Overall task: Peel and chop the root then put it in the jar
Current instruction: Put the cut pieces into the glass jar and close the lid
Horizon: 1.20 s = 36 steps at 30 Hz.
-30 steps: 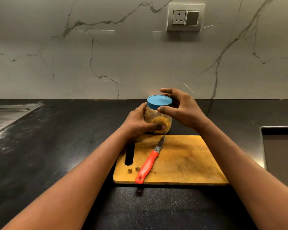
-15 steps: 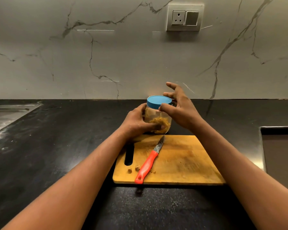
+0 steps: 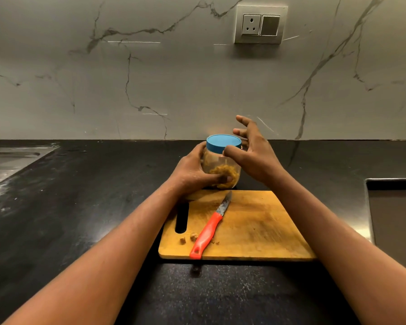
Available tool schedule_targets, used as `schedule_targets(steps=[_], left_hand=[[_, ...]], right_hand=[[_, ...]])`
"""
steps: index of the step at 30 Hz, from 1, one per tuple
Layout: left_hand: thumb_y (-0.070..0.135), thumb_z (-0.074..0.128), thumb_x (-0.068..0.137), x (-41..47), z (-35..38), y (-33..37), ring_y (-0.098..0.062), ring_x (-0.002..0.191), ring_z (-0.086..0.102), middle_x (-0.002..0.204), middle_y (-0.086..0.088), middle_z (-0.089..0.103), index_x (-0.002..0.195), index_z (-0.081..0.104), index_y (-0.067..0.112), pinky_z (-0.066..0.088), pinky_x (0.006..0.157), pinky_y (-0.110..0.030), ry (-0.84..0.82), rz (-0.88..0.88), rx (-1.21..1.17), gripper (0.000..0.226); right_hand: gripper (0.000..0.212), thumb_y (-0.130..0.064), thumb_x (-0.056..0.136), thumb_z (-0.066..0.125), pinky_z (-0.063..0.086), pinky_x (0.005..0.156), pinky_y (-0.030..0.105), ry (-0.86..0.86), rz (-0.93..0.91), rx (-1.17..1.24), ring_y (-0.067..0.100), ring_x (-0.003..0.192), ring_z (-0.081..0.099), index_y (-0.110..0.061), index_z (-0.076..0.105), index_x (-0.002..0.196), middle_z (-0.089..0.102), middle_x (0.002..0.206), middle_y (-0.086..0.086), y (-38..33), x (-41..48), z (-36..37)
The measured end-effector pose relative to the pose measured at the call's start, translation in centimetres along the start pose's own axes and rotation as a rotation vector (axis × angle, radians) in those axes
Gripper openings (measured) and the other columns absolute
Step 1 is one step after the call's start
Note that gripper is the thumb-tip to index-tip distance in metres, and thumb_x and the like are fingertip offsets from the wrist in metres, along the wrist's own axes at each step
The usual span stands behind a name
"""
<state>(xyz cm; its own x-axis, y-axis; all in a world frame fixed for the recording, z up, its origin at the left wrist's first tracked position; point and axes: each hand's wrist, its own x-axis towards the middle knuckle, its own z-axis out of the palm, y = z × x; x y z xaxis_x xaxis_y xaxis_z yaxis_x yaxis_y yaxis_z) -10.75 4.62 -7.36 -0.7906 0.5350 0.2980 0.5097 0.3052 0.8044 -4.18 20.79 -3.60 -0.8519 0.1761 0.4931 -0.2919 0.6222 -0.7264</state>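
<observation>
Head view: the jar (image 3: 220,168) stands upright on the counter (image 3: 80,207), just behind the cutting board (image 3: 256,231). Your left hand (image 3: 192,172) is wrapped around its body; your right hand (image 3: 253,156) is spread, thumb touching the blue lid (image 3: 223,143), fingers clear. The jar base and far side are hidden; the chopped root (image 3: 223,172) inside shows only dimly.

The black speckled surface (image 3: 85,207) carries a wooden cutting board (image 3: 256,226) near its front edge. A clear jar (image 3: 220,167) stands just behind the board.
</observation>
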Motion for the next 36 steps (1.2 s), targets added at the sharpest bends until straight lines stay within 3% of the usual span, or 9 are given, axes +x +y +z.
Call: schedule_targets(steps=[2,6,10,13,17,20,28,33,36], left_hand=[[0.043,0.084,0.068,0.0,0.0,0.1,-0.01,0.123,0.048,0.139,0.009,0.047,0.151,0.025,0.028,0.043,0.104,-0.03,-0.017,0.005,-0.039,0.102],[0.046,0.084,0.064,0.1,0.1,-0.1,-0.011,0.119,0.055,0.133,0.006,0.056,0.145,0.037,0.026,0.048,0.103,-0.035,-0.013,0.007,-0.072,0.096],[0.042,0.085,0.067,0.2,0.5,-0.1,-0.009,0.115,0.055,0.132,0.005,0.057,0.143,0.038,0.025,0.047,0.094,-0.022,0.052,0.017,-0.046,0.092],[0.042,0.086,0.067,0.3,0.4,-0.2,-0.011,0.117,0.055,0.133,0.003,0.056,0.144,0.038,0.023,0.047,0.097,-0.025,0.057,0.02,-0.043,0.092],[0.039,0.086,0.068,0.3,0.0,-0.3,-0.012,0.119,0.055,0.133,0.003,0.057,0.145,0.038,0.023,0.048,0.1,-0.028,0.01,0.018,-0.058,0.092],[0.038,0.085,0.069,0.3,0.1,-0.2,-0.01,0.117,0.054,0.132,0.005,0.057,0.145,0.037,0.024,0.047,0.094,-0.021,0.002,0.03,-0.04,0.091],[0.044,0.084,0.069,0.2,0.4,0.0,-0.008,0.11,0.058,0.125,0.006,0.06,0.14,0.042,0.022,0.047,0.088,-0.016,0.083,0.083,0.036,0.086],[0.044,0.086,0.066,0.0,0.2,0.3,-0.006,0.107,0.057,0.12,0.009,0.06,0.14,0.043,0.023,0.047,0.087,-0.016,0.1,0.064,0.051,0.088],[0.04,0.086,0.067,0.0,0.9,0.7,-0.008,0.108,0.058,0.124,0.004,0.061,0.141,0.043,0.021,0.046,0.086,-0.015,0.128,0.043,0.044,0.087]], right_hand=[[0.077,-0.025,0.079,0.066,0.05,0.092,0.027,-0.006,-0.015,0.041,0.017,0.111,0.057,-0.025,0.026,0.144,0.053,0.132,0.009,0.0,0.0,-0.1],[0.077,-0.025,0.077,0.071,0.053,0.091,0.028,-0.001,-0.043,0.063,0.016,0.105,0.062,-0.022,0.03,0.143,0.058,0.125,0.007,0.2,0.0,-0.2],[0.076,-0.028,0.074,0.075,0.055,0.091,0.033,0.01,-0.042,0.093,0.017,0.103,0.063,-0.021,0.036,0.139,0.06,0.119,0.008,0.2,0.1,0.0],[0.075,-0.028,0.073,0.076,0.054,0.092,0.035,0.008,-0.052,0.085,0.017,0.104,0.062,-0.021,0.038,0.137,0.059,0.12,0.007,0.2,0.1,0.1],[0.089,-0.036,0.07,0.08,0.051,0.097,0.035,-0.055,-0.027,0.094,0.018,0.112,0.059,-0.024,0.029,0.143,0.057,0.127,0.008,0.5,0.2,-0.6],[0.091,-0.032,0.072,0.079,0.05,0.098,0.035,-0.101,-0.01,0.133,0.016,0.113,0.059,-0.02,0.027,0.145,0.057,0.13,0.008,0.6,0.2,-0.7],[0.078,-0.039,0.069,0.079,0.054,0.092,0.034,-0.058,-0.039,0.075,0.014,0.107,0.063,-0.015,0.043,0.134,0.062,0.122,0.006,0.4,0.4,-0.2],[0.051,-0.043,0.074,0.075,0.056,0.086,0.032,-0.023,-0.102,-0.048,0.011,0.101,0.062,-0.022,0.06,0.117,0.065,0.113,-0.001,0.2,-0.2,-0.3],[0.052,-0.04,0.071,0.078,0.055,0.081,0.023,-0.053,-0.094,-0.117,0.008,0.097,0.06,-0.027,0.058,0.116,0.062,0.115,-0.003,0.3,-0.7,-0.5]])
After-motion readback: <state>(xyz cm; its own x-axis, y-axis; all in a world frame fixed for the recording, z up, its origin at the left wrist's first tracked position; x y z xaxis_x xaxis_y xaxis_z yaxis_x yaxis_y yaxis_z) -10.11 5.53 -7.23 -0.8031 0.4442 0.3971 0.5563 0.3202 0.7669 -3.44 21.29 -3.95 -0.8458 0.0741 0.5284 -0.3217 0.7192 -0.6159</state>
